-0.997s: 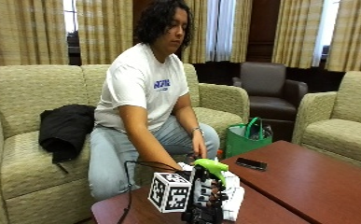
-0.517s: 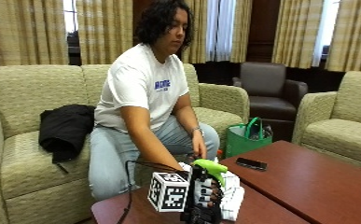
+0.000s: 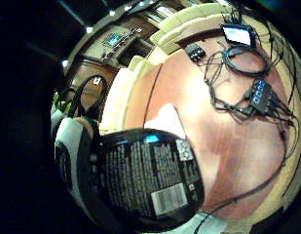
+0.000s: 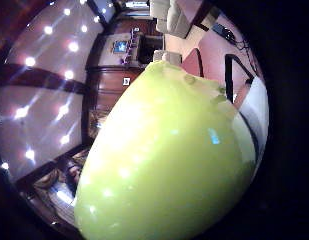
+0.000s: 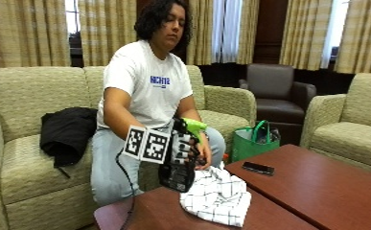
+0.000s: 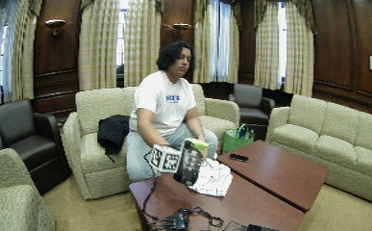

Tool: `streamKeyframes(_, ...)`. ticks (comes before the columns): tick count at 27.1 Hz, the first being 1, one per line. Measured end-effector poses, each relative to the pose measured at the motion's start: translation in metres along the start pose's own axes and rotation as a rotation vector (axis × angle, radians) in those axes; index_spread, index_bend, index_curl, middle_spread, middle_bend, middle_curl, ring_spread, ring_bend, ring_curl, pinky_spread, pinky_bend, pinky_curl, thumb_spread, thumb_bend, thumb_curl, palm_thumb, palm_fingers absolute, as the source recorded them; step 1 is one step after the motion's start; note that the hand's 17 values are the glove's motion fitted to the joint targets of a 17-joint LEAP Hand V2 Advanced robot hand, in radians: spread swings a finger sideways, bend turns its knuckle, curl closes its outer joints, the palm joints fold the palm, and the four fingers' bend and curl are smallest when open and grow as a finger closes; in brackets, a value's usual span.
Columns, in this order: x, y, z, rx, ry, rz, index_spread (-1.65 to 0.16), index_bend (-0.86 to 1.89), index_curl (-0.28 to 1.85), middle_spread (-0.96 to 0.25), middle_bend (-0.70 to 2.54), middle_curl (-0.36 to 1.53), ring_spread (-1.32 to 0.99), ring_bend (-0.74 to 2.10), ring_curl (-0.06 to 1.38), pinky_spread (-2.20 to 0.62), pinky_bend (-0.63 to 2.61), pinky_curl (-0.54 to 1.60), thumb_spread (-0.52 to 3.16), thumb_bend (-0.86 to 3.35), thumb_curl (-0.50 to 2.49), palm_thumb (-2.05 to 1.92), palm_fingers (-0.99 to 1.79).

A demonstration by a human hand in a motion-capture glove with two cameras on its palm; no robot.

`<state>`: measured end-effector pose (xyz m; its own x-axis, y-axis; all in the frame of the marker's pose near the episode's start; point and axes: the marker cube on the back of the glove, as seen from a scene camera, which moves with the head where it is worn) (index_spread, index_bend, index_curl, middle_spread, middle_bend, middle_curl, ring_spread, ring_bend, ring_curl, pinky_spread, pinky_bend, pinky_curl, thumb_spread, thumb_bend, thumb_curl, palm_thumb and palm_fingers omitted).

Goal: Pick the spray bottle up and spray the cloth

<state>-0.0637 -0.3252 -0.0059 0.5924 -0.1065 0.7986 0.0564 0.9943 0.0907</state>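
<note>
1. The gloved right hand (image 5: 184, 151) is raised above the table edge, fingers wrapped round the spray bottle (image 5: 180, 163), holding it upright.
2. The bottle has a black labelled body (barcode visible in the palm view) and a lime-green spray head (image 5: 193, 125).
3. Just beyond the hand, the white checked cloth (image 5: 215, 196) lies crumpled on the wooden table (image 5: 300, 191).
4. The bare left hand (image 5: 204, 155) sits behind the bottle.

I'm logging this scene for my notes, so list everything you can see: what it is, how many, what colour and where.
spray bottle: one, black with green head, held above the table
cloth: one, white checked, on the table beside the bottle
table: reddish brown, in front of the sofa
phone: one, black, on the table
bag: one, green, on the floor by the sofa
jacket: one, black, on the sofa
right hand: gloved black, grips the bottle
left hand: bare, behind the bottle
</note>
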Motion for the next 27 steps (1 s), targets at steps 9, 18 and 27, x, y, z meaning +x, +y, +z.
streamKeyframes(9,-0.064,0.042,-0.029,-0.362,0.293,0.049,-0.23,0.29,0.51,-0.16,0.67,0.54,-0.19,0.67,0.46,-0.29,0.4,0.39,0.51,-0.03,0.7,0.95,1.39)
streamKeyframes(18,-0.066,0.069,0.013,-0.713,0.709,0.258,-0.24,0.3,0.53,-0.17,0.69,0.54,-0.19,0.68,0.47,-0.29,0.4,0.39,0.48,-0.03,0.73,0.94,1.39)
streamKeyframes(27,-0.023,0.054,0.09,-0.962,1.054,0.42,-0.24,0.31,0.56,-0.18,0.7,0.55,-0.18,0.69,0.47,-0.29,0.4,0.39,0.46,-0.03,0.75,0.93,1.38)
